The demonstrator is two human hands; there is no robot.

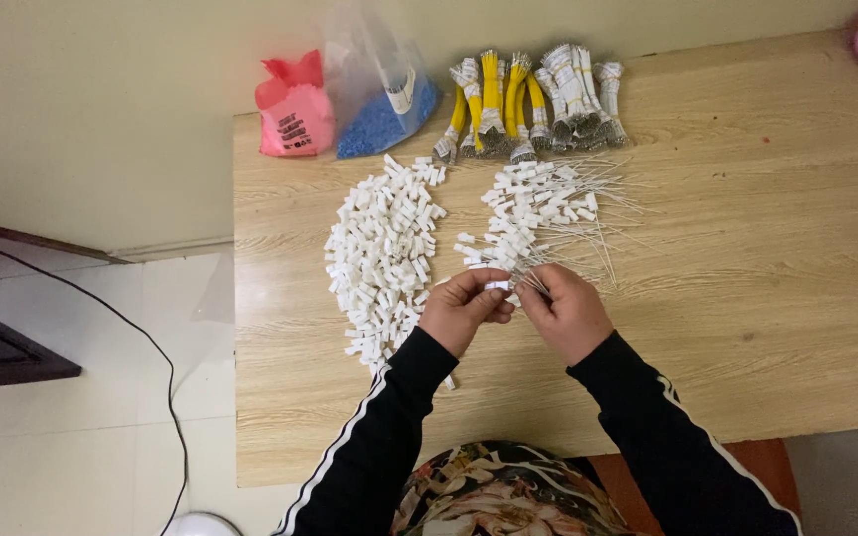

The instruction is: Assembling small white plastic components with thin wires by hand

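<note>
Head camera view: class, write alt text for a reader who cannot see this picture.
Seen from above, a person's left hand and right hand pinch a small white plastic piece between them over a wooden table. Nearby lie a pile of white plastic pieces, a pile of wired pieces, bundled wires and two bags of pellets.

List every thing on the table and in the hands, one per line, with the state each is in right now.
left hand: pinching a small white piece
right hand: gripping thin wires
loose white pieces: heaped
wired pieces: fanned out
yellow and white bundles: tied
clear bag: open
pink bag: knotted
</note>
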